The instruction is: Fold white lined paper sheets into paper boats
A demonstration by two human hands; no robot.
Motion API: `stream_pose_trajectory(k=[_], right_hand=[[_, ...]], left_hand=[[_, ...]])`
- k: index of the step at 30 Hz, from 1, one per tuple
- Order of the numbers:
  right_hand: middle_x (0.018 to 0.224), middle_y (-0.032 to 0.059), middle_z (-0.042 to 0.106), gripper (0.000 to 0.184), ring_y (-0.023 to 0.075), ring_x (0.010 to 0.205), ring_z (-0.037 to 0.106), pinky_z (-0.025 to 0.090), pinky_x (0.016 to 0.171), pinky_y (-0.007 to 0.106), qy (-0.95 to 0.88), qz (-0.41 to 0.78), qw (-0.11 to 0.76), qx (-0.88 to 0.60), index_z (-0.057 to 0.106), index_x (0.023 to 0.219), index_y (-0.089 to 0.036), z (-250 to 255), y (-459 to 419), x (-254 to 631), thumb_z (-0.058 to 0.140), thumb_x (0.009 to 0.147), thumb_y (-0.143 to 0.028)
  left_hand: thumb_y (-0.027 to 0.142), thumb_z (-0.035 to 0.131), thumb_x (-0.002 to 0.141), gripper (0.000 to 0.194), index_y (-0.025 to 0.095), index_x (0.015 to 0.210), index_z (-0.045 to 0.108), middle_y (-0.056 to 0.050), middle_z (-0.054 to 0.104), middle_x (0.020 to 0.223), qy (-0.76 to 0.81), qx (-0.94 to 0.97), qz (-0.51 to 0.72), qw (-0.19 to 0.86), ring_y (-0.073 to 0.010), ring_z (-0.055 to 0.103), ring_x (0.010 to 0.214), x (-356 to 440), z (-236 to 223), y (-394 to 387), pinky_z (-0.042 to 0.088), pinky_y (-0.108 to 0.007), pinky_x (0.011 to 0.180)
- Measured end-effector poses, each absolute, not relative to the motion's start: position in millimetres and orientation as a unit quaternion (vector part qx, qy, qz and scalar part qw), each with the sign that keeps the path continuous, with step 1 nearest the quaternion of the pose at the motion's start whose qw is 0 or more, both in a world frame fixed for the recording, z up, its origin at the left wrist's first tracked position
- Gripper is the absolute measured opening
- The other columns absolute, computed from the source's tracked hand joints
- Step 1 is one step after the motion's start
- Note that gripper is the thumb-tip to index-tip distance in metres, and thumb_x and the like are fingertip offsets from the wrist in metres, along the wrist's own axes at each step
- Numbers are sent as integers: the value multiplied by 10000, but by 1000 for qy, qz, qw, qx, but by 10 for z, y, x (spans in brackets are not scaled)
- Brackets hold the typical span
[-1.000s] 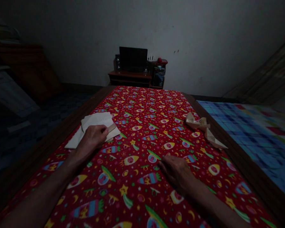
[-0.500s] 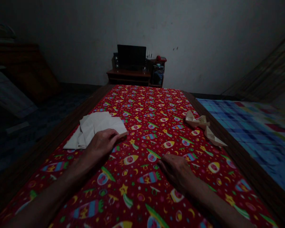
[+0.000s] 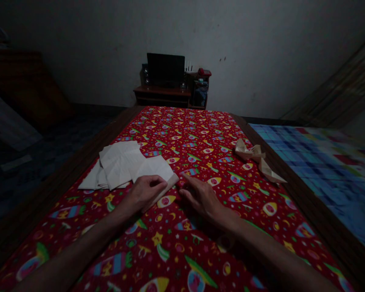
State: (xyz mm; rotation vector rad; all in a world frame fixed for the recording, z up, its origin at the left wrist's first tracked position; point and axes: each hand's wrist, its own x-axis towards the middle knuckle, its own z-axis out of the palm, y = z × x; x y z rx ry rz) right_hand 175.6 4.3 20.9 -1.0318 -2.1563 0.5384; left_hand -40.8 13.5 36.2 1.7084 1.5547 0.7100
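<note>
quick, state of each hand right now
Left hand: closed, pinching a sheet.
Right hand: partly open, holding nothing visible, close by the sheet; contact unclear.

the cloth [image 3: 191, 134] lies free ahead; sheets [image 3: 120, 160] block left, folded papers [image 3: 256, 153] right.

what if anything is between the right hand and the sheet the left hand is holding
Nothing visible: the right hand is close beside the paper sheet, though contact is hard to tell. The folded paper pieces lie farther right, out of the way.
</note>
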Motion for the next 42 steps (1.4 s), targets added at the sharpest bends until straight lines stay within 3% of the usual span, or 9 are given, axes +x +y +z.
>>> stream_pose_trajectory(k=[5,11,15,24,42], right_hand=[[706,2,646,173,117,609,562,388,557,209,-805,303,296,-416,652,922,-177,115,265,1549,507,872,-257],[688,0,644,261,117,595,561,407,560,218,-770,304,349,-440,615,1078,-166,29,275,1607,544,844,-256],[687,0,654,268,121,594,569,421,570,220,-774,296,344,-442,632,1080,-164,28,254,1616,547,841,-252],[955,29,715,247,176,844,659,494,739,267,-779,340,349,-395,684,1043,-213,42,226,1609,527,854,-241],[895,27,722,278,157,760,658,490,697,245,-778,329,343,-410,689,1062,-224,5,234,1602,505,854,-240]], left_hand=[[478,612,664,319,168,725,652,11,623,598,573,573,301,503,-142,552,532,-332,361,64,389,-228,483],[440,704,600,327,147,725,630,-5,612,652,536,506,317,597,-119,561,600,-337,343,102,471,-245,610],[455,706,612,336,149,720,620,-3,608,659,521,522,318,595,-116,560,611,-319,262,127,470,-233,597],[475,635,730,323,152,735,625,24,556,598,498,567,315,576,-86,493,532,-248,142,161,405,-195,520],[391,707,630,301,138,780,643,25,590,615,516,524,314,600,-70,527,514,-237,209,157,455,-187,516]])
